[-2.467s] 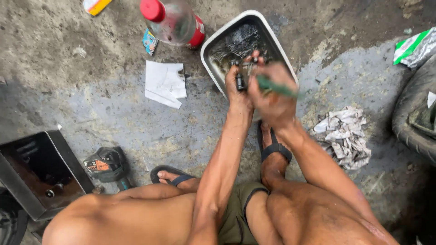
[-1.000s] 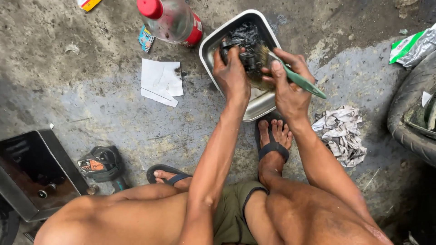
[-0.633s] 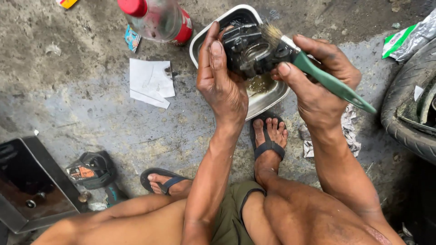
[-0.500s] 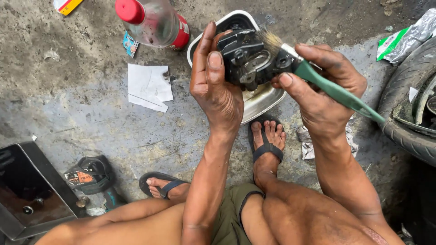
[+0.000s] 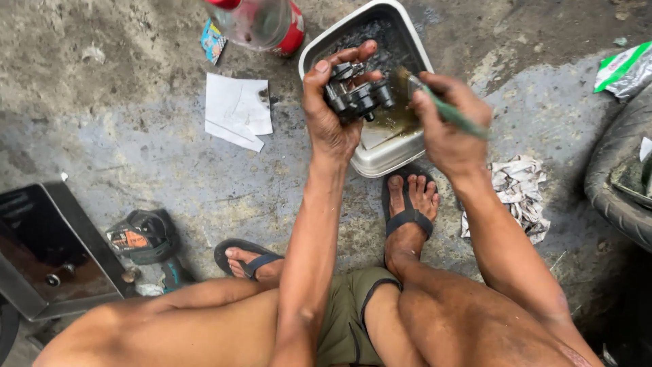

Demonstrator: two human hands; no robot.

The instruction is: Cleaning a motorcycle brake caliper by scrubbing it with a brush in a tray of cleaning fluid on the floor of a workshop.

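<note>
Head view: my left hand (image 5: 331,115) has its fingers clamped round a black, greasy metal part (image 5: 358,98), held over the metal basin (image 5: 387,153). My right hand (image 5: 448,129) grips a green-handled brush (image 5: 445,109), bristles just beside the part. Part looks grimy; I'd judge the cleaning partway, dirty liquid pooled below.

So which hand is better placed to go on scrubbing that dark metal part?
Probably the right hand: it already grips the green-handled brush, bristles at the dark metal part. The left hand is occupied holding that part above the metal tray.
</note>
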